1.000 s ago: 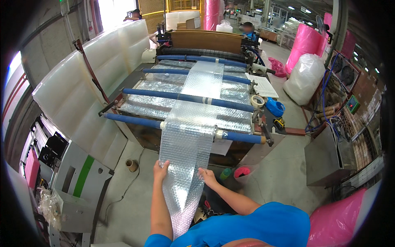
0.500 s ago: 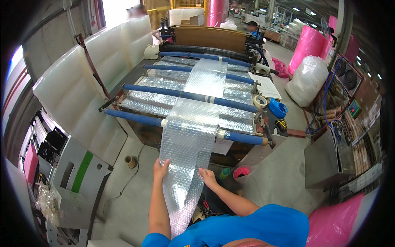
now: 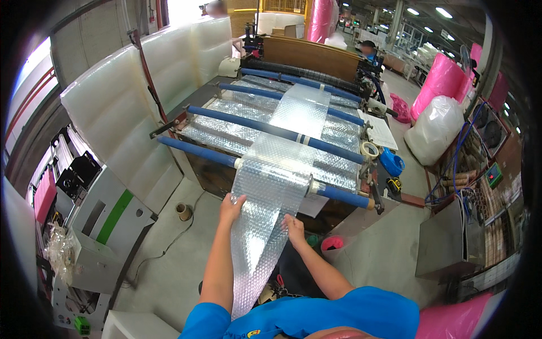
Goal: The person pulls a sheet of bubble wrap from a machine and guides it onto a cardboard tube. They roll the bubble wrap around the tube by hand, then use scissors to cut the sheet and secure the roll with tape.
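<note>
A long strip of clear bubble wrap (image 3: 265, 192) runs over the blue rollers of a machine and hangs down toward my body. My left hand (image 3: 230, 208) grips its left edge, thumb on top, a little below the front roller (image 3: 199, 151). On the opposite edge my right hand (image 3: 293, 229) pinches the sheet, somewhat lower and nearer to me. Between my hands the wrap is slightly folded and shiny, and its lower end narrows toward my blue shirt. The fingers beneath the sheet are partly hidden.
On the machine's right side lie a tape roll (image 3: 370, 150), a blue ring-shaped item (image 3: 392, 162) and a yellow-black tape measure (image 3: 394, 184). A pink-lined bin (image 3: 333, 244) stands below. Large wrapped white rolls (image 3: 124, 107) line the left; a grey metal cabinet (image 3: 449, 231) stands right.
Both hands have moved up along the strip, closer to the front roller, still holding its edges. The whole view has shifted, so the machine appears farther right.
</note>
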A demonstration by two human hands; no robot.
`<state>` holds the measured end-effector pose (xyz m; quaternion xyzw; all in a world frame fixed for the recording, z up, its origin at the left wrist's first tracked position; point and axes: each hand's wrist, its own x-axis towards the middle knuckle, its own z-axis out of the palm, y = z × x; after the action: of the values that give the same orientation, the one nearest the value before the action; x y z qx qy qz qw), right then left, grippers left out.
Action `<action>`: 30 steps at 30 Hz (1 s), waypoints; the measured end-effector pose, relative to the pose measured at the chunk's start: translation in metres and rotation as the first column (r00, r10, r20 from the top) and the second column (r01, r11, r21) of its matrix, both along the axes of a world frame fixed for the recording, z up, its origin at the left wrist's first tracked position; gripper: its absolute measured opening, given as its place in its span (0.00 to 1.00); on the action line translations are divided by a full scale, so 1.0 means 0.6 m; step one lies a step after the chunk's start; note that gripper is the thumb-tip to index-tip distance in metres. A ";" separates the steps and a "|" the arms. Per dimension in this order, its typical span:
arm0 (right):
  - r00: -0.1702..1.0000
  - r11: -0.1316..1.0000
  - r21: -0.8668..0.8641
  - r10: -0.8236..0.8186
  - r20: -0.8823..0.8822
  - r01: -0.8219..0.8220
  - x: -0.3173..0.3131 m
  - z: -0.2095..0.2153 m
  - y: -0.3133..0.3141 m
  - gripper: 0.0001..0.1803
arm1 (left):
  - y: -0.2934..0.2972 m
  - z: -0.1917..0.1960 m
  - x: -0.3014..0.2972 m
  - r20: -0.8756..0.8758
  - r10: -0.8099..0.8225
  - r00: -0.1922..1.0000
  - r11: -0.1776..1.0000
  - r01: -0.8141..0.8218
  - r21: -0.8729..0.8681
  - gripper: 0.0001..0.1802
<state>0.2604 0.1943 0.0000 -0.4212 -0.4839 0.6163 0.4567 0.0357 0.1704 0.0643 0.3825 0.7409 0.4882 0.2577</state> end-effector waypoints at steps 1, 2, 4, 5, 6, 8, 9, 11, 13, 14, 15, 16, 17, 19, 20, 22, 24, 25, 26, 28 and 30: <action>1.000 1.000 0.022 -0.004 -0.001 0.004 0.002 0.011 0.014 0.19 | 0.014 0.009 0.000 -0.005 -0.001 1.000 1.000 0.001 0.002 0.27; 1.000 0.999 0.045 -0.007 -0.002 0.007 0.001 0.022 0.027 0.19 | 0.026 0.018 -0.002 -0.010 -0.003 1.000 1.000 0.003 0.004 0.28; 0.998 0.996 0.068 -0.057 0.036 0.054 0.004 0.038 0.058 0.19 | 0.049 0.037 -0.001 -0.066 0.007 0.998 0.998 -0.011 -0.069 0.30; 0.995 0.994 0.080 -0.079 0.056 0.074 0.003 0.044 0.069 0.19 | 0.055 0.046 -0.001 -0.093 0.013 0.996 0.994 -0.022 -0.106 0.32; 0.996 0.993 0.075 -0.089 0.018 0.087 0.000 0.051 0.073 0.19 | 0.054 0.055 -0.001 -0.089 0.021 0.996 0.989 -0.034 -0.141 0.35; 0.992 0.991 0.066 -0.113 -0.059 0.116 -0.002 0.061 0.073 0.18 | 0.047 0.071 0.004 -0.108 0.014 0.994 0.990 -0.029 -0.139 0.36; 0.991 0.988 0.078 -0.136 -0.016 0.137 -0.003 0.058 0.060 0.18 | 0.040 0.072 0.005 -0.118 0.009 0.993 0.989 -0.026 -0.144 0.36; 0.980 0.979 0.105 -0.184 0.070 0.176 -0.008 0.051 0.033 0.17 | 0.025 0.066 0.004 -0.102 -0.011 0.995 0.987 -0.005 -0.162 0.37; 0.962 0.977 0.119 -0.197 0.188 0.176 -0.012 0.032 -0.008 0.16 | 0.005 0.039 0.002 -0.028 -0.055 0.998 0.986 0.049 -0.160 0.37; 0.949 0.976 0.129 -0.202 0.243 0.174 -0.013 0.022 -0.029 0.16 | -0.013 0.004 -0.006 0.033 -0.087 0.996 0.985 0.091 -0.144 0.37; 0.958 0.989 0.052 -0.148 0.245 0.139 -0.013 0.014 -0.047 0.16 | -0.036 -0.024 -0.010 0.093 -0.123 0.988 0.983 0.134 -0.125 0.37; 0.966 0.994 -0.024 -0.097 0.241 0.106 -0.012 0.008 -0.064 0.16 | -0.064 -0.043 -0.008 0.130 -0.095 0.987 0.986 0.112 -0.125 0.37; 0.972 0.993 -0.100 -0.045 0.232 0.070 -0.009 0.000 -0.081 0.16 | -0.093 -0.061 -0.003 0.167 -0.067 0.984 0.988 0.088 -0.126 0.36; 0.967 0.997 -0.079 0.044 0.252 -0.025 0.005 -0.036 -0.110 0.16 | -0.121 -0.035 0.001 0.085 0.004 0.996 0.994 0.006 -0.110 0.34; 0.962 0.995 -0.067 0.083 0.261 -0.068 0.008 -0.054 -0.114 0.16 | -0.137 -0.002 0.007 -0.028 0.044 0.999 0.995 -0.046 -0.087 0.33; 0.976 0.986 -0.118 0.135 0.170 -0.116 0.001 -0.005 -0.154 0.17 | -0.162 -0.005 -0.007 -0.049 0.130 0.990 0.991 -0.130 -0.005 0.29; 0.987 0.978 -0.156 0.149 0.059 -0.138 0.001 0.088 -0.194 0.18 | -0.173 0.043 -0.006 -0.100 0.130 0.986 0.992 -0.129 0.017 0.27; 0.989 0.979 -0.155 0.143 0.039 -0.136 -0.002 0.125 -0.202 0.18 | -0.178 0.072 -0.005 -0.129 0.129 0.983 0.992 -0.126 0.027 0.26; 0.990 0.979 -0.152 0.138 0.017 -0.134 -0.005 0.156 -0.208 0.18 | -0.182 0.089 -0.006 -0.102 0.126 0.987 0.992 -0.125 0.025 0.24; 0.989 0.982 -0.117 0.147 -0.020 -0.148 -0.004 0.157 -0.207 0.18 | -0.182 0.108 -0.011 -0.053 0.118 0.992 0.993 -0.116 0.028 0.21; 0.993 0.985 -0.125 0.122 0.011 -0.119 0.000 0.148 -0.209 0.17 | -0.182 0.091 -0.009 -0.059 0.118 0.991 0.993 -0.117 0.020 0.21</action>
<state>0.2602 0.0689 0.0885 -0.4246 -0.4735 0.6677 0.3869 0.0300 0.0613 0.1186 0.3549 0.7655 0.4970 0.2029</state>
